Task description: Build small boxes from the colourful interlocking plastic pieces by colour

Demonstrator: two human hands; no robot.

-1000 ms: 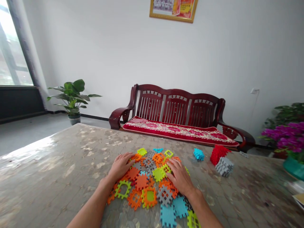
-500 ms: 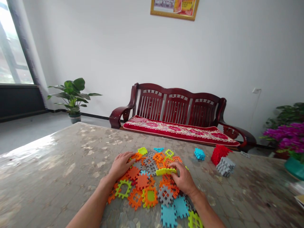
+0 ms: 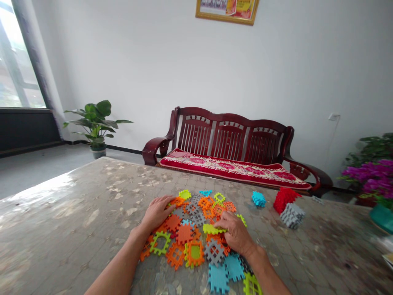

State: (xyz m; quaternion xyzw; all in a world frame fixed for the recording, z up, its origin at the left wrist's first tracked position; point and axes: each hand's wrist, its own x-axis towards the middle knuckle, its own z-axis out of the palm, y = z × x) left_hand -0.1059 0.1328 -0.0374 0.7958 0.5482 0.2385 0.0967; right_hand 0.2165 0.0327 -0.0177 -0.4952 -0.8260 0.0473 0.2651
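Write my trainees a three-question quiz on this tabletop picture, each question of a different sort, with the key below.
1. True or false: the left hand rests palm down on the pile of toothed pieces.
2. Which colour is the tile at the right hand's fingertips? A red, B lime, C blue.
3. Fill the gap: just in front of the red block, on the camera's side, sits a ____ block.

Key: 1 true; 2 B; 3 grey.

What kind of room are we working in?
Likely a home living room: carved wooden bench with red cushion by the wall, potted plant, framed picture, toy tiles on the table.
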